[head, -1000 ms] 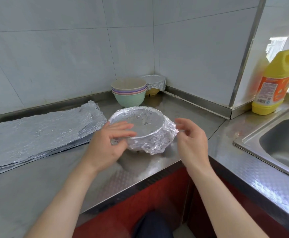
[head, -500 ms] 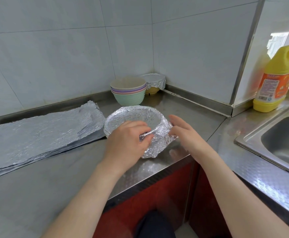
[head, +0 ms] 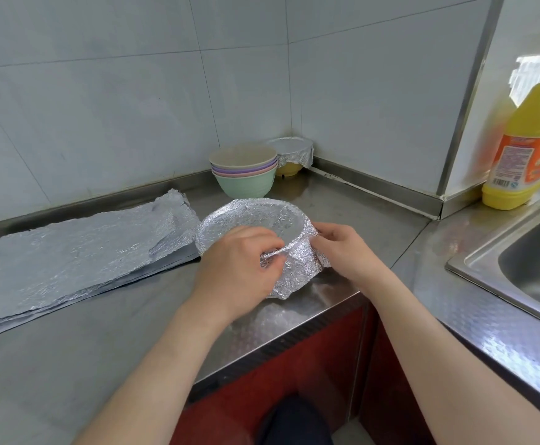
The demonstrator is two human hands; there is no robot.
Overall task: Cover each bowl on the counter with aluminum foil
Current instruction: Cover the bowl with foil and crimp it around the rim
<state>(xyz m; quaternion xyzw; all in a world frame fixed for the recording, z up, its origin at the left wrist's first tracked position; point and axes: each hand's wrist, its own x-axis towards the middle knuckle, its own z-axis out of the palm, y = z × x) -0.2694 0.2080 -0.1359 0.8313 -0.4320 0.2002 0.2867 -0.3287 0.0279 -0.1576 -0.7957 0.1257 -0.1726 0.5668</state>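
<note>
The bowl (head: 249,216) sat near the front edge of the tabletop (head: 101,342), its mouth already spanned by foil (head: 294,277) and the skirt crumpled down its wall. You were on the sealing step. Your left hand (head: 239,268) had curled in and pinched a loose fold at the near rim. Your right hand (head: 342,252) cupped the bowl's right side, fingers curved over the skirt.

The next move, as I judge it, called for pressing that fold flat under the rim (gently, since thin foil tears), then reaching for a bowl from the uncovered stack (head: 244,178) and a sheet from the foil pile (head: 69,261). One covered bowl (head: 291,152) already stood in the corner.

Against a second ago, your right hand had come off the air and onto the bowl. Your left had shifted from flat fingers on the rim to a pinch.
</note>
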